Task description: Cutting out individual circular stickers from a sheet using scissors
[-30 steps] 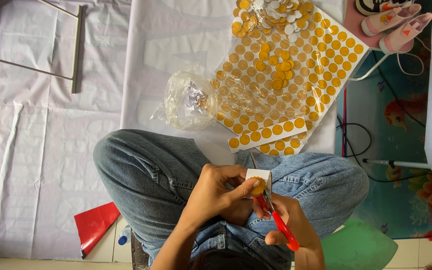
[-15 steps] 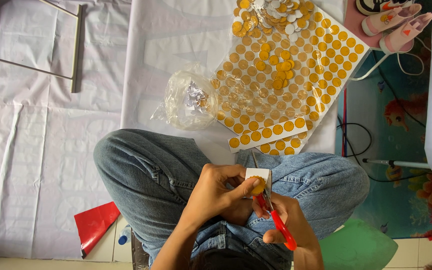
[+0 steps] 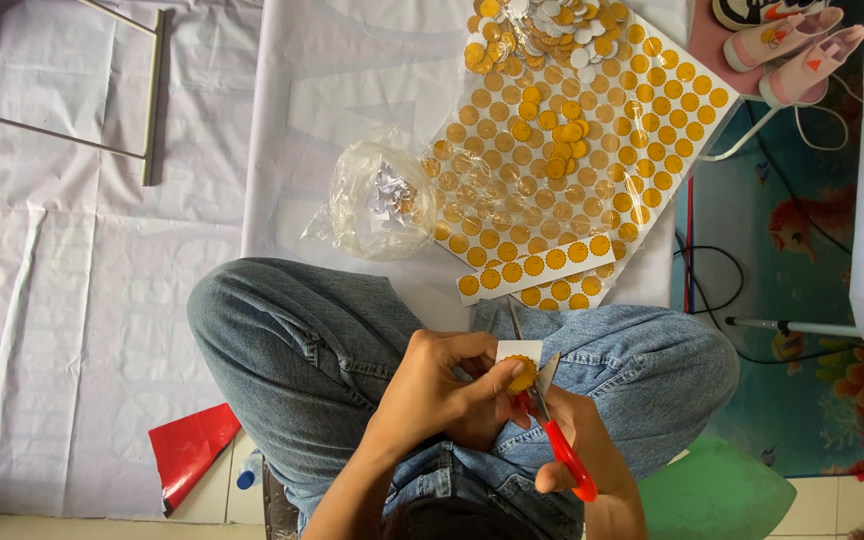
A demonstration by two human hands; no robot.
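Now sticker (image 3: pixel 520 372) between both hands

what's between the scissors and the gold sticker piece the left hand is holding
Nothing visible: the left hand pinches the sticker piece and the red-handled scissors in the right hand already have their blades at it.

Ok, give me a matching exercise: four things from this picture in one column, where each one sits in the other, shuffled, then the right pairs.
Things:
1. scissors
2. clear plastic bag
3. red sheet
4. pink shoes

Places:
A. top right corner, on the floor
B. in the right hand
C. on the white cloth beside the sticker sheets
D. lower left, beside the jeans knee

Pairs: 1-B, 2-C, 3-D, 4-A
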